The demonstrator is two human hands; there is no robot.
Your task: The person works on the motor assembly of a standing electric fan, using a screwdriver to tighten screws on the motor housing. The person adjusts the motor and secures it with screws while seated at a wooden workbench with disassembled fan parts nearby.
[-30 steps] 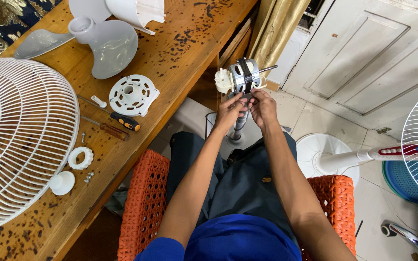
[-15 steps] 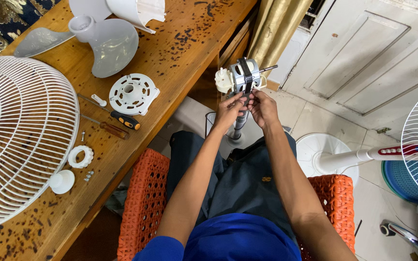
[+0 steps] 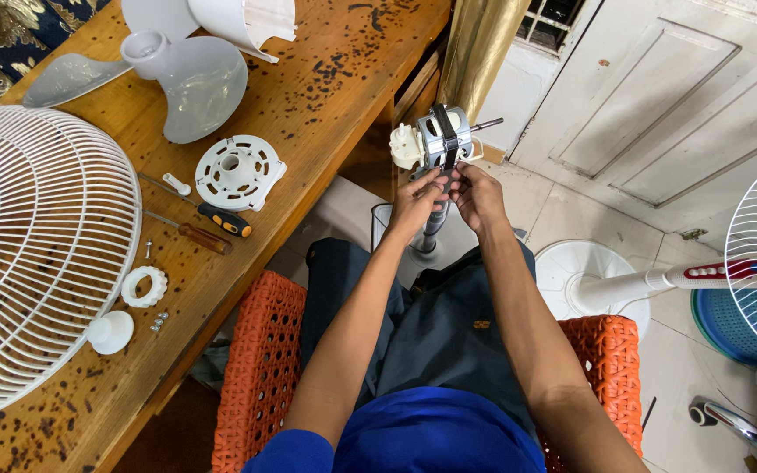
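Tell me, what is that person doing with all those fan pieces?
A person sits on an orange woven chair and works with both hands on a bare fan motor atop its stand. The left hand and right hand have their fingers at the motor's underside. On the wooden table lie a white fan guard, the pale fan blade, a round white plate, two screwdrivers and small screws. Another fan stands on the floor.

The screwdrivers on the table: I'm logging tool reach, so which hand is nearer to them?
Left. The left hand is at the fan motor, on the side facing the screwdrivers; the right hand is beyond it, farther from the table.
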